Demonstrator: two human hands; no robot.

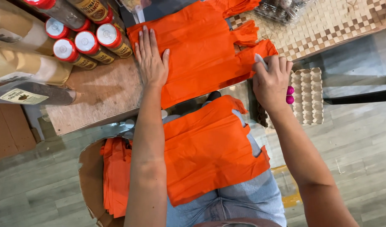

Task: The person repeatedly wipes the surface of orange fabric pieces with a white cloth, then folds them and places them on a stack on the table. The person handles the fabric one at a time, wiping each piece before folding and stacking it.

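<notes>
An orange plastic carrier bag (201, 46) lies flat on the counter, handles pointing right. My left hand (151, 59) presses flat on its left edge, fingers spread. My right hand (270, 80) pinches the bag's lower right handle at the counter's edge. A second orange bag (210, 147) lies spread over my lap on blue jeans. Below my left arm, a stack of folded orange bags (116, 176) sits in a cardboard box (90, 176).
Several red-capped spice jars (85, 42) and brown paper packets (20, 67) lie at the counter's left. A woven checked mat (327, 25) covers the right of the counter. An egg tray (306, 96) with two pink eggs (289, 95) sits lower right.
</notes>
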